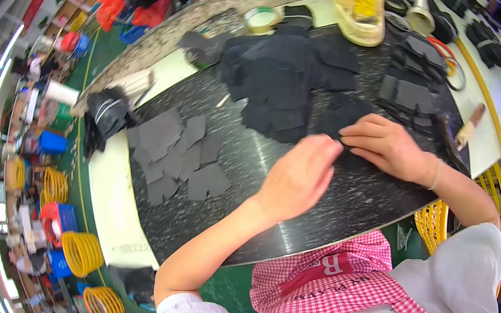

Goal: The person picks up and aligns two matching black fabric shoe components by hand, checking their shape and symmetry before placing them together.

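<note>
My left hand is closed, its fingertips curled over the dark board; what they hold, if anything, is hidden. Close beside it, my right hand has its fingers pressed together at the near edge of a black fabric piece. Just beyond both hands lies a large overlapping heap of black fabric pieces. To the left, several dark grey cut pieces with notched edges are spread flat. More dark pieces in stacks sit right of my right hand.
A yellowish plastic container with a yellow bottle and a tape roll stand at the back. Scissors with orange handles and a wooden-handled tool lie right. A tied dark bundle is at the left corner; a yellow basket stands below.
</note>
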{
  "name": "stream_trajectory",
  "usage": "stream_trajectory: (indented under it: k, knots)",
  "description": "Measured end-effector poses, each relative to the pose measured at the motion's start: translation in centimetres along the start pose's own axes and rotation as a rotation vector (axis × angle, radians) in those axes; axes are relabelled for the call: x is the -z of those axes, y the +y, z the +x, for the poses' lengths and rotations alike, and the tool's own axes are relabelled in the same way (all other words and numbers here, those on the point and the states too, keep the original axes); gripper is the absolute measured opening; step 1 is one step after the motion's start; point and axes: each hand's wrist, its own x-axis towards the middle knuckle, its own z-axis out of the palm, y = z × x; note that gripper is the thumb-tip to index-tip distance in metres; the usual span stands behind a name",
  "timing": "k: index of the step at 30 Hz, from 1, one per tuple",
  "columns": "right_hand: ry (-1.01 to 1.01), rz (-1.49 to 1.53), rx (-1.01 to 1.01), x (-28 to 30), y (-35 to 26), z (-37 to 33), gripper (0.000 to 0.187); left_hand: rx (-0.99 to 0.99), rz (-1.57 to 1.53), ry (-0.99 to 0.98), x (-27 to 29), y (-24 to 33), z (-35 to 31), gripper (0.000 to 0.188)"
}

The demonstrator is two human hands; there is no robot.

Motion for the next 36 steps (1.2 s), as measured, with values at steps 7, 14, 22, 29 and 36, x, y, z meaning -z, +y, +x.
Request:
stream_trajectory:
  k: [7,14,22,29,36]
  knots:
    - [0.512,0.194,-0.594,4.9,3.4,0.3,0.023,-0.146,0.099,-0.04,-4.6,1.6,0.3,0.051]
    - [-0.343,-0.174,0.493,-2.0,-7.1,0.8,0.029,0.121,0.355,0.169,4.5,-1.4,-4.4,0.03]
    - [-0.125,0.295,0.023,-2.0,-6.7,3.6,0.026,0.677,0.001,0.014,11.7,-1.0,-10.8,0.023]
    - [-0.491,1.304,-0.503,-3.1,-9.0,5.8,0.03,0.014,-0.649,0.014,8.4,2.8,-7.8,0.015]
    - [0.046,1.113,-0.615,-3.7,-9.9,1.2,0.018,0.742,-1.277,0.16,4.5,4.3,-9.2,0.052]
